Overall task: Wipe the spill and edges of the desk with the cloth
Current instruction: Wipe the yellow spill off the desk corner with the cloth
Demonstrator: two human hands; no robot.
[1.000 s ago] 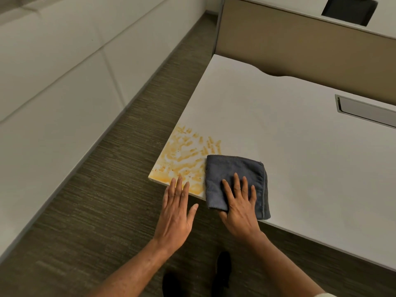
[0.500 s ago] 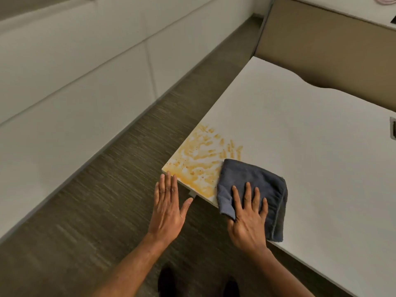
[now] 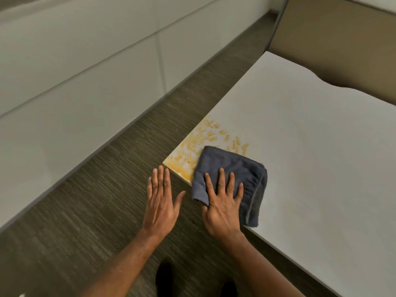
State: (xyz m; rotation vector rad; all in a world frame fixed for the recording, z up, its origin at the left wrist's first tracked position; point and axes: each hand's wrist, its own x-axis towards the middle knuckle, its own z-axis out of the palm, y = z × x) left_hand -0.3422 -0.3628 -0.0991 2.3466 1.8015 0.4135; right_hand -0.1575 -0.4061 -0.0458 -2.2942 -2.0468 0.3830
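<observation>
- Right hand [image 3: 222,202] lies flat, fingers spread, pressing the folded grey cloth [image 3: 233,179] onto the white surface [image 3: 310,168].
- Left hand [image 3: 159,202] hovers flat and empty beside it, off the corner.
- Orange spill [image 3: 199,146] lies just beyond both hands, partly under the cloth.

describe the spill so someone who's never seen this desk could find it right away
Start at the white desk and go to its near left corner, by the carpeted aisle. The spill is a smeared orange-yellow patch there, running up to both edges. It is the desk's only stain, partly covered by the folded grey cloth under the right hand.
</observation>
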